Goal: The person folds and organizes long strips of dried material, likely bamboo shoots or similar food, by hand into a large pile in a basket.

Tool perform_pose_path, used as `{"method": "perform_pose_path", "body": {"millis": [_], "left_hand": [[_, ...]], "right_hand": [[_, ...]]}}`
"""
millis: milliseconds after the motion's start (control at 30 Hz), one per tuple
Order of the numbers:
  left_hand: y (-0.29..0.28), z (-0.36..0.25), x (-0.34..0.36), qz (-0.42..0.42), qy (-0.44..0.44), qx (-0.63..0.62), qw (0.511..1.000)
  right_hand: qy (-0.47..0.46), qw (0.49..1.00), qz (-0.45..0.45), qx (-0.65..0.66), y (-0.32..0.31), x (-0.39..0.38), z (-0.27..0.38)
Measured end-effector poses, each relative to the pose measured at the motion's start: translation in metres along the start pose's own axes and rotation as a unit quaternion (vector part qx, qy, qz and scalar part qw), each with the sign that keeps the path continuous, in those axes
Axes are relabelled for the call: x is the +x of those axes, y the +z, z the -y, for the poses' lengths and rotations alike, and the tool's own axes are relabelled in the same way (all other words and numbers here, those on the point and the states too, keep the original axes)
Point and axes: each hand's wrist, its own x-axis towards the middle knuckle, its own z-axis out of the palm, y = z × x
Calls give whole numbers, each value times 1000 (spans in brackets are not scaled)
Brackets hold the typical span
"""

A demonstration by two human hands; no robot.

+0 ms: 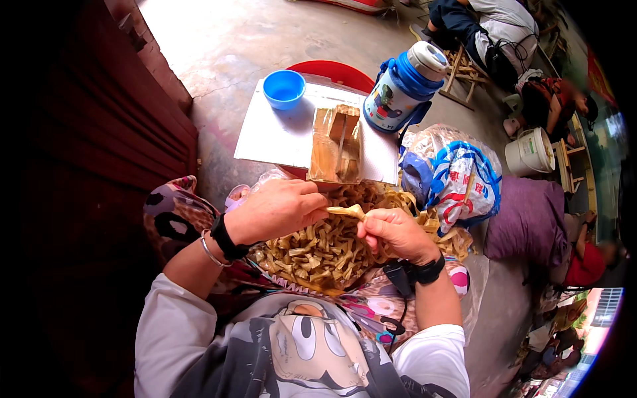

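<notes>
The left forearm (194,266) slants inward to the left hand (279,207), back uppermost, fingertips (318,202) pinched, while the right forearm (436,295) rises to the right hand (398,232), its fingers curled, thumb (378,227) pointing toward the left.

Open lane forward-left over flat white board (269,136), up to round blue cup (284,89). Brown rectangular block (324,149) obstructs ahead; tall blue-and-white bottle (397,96), crumpled white-and-blue plastic bag (464,178) obstruct right.

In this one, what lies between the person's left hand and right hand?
A yellowish strip spans the gap from the left hand to the right hand, with a heap of similar-coloured pieces beneath, as the head view shows.
</notes>
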Motion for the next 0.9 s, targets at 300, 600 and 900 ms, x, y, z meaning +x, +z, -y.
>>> {"method": "perform_pose_path", "body": {"millis": [300,600,900], "left_hand": [[15,-23,12,5,7,-255,967],[11,-14,14,-14,66,-208,976],[-6,0,4,16,-19,-168,985]], "right_hand": [[-28,998,-22,-42,24,3,-5],[-113,989,-45,-88,32,-9,-5],[-129,970,-58,-197,-2,-11,3]]}}
